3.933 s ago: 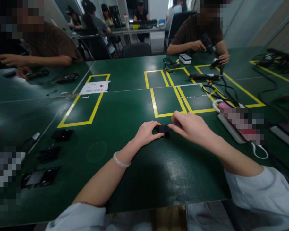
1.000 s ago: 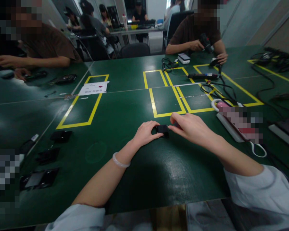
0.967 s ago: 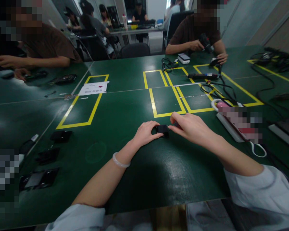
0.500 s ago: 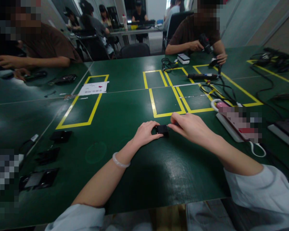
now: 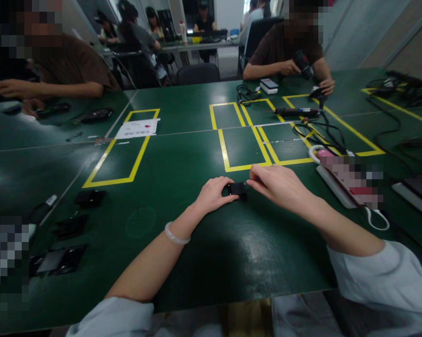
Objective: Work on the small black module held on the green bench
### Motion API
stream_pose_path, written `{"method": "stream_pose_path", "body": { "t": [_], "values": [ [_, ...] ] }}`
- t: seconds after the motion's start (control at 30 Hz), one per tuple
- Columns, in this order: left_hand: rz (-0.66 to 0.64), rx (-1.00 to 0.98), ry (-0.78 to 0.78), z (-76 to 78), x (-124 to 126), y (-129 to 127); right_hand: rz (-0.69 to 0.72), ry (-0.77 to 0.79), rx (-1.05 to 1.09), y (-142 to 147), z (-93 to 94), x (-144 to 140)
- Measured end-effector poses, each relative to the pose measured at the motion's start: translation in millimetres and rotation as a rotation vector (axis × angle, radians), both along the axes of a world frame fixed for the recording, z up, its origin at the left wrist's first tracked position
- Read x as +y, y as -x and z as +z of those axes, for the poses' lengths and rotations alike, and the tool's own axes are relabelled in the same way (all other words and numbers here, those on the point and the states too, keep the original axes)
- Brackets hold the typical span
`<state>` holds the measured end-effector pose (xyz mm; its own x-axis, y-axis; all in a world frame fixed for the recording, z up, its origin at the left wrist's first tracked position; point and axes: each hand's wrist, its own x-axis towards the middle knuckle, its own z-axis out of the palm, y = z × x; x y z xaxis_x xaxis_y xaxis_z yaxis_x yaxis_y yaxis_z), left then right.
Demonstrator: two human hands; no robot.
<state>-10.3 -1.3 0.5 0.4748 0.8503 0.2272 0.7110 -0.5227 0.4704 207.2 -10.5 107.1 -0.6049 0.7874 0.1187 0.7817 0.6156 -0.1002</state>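
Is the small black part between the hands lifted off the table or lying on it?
Lying on it. The small black part rests flat on the green table, with the left hand and right hand pinching its ends.

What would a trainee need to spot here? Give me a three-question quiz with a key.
1. True or false: the small black part rests on the green table between the left hand and the right hand.
2. Which wrist wears the pale bracelet?
3. The white paper lies: A) across the yellow tape, B) under the white power strip, C) in a hand.

Key: 1 true; 2 left; 3 A.
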Motion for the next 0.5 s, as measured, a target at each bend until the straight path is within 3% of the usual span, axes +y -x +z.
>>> {"method": "stream_pose_path", "body": {
  "t": [0.27, 0.5],
  "values": [
    [-0.002, 0.001, 0.01, 1.6, -0.9, 0.4, 0.013, 0.061, 0.073, -2.3, -1.0, 0.5],
    [-0.005, -0.002, -0.001, 1.5, -0.7, 0.6, -0.004, 0.016, 0.02, -1.7, -0.1, 0.7]
  ]
}}
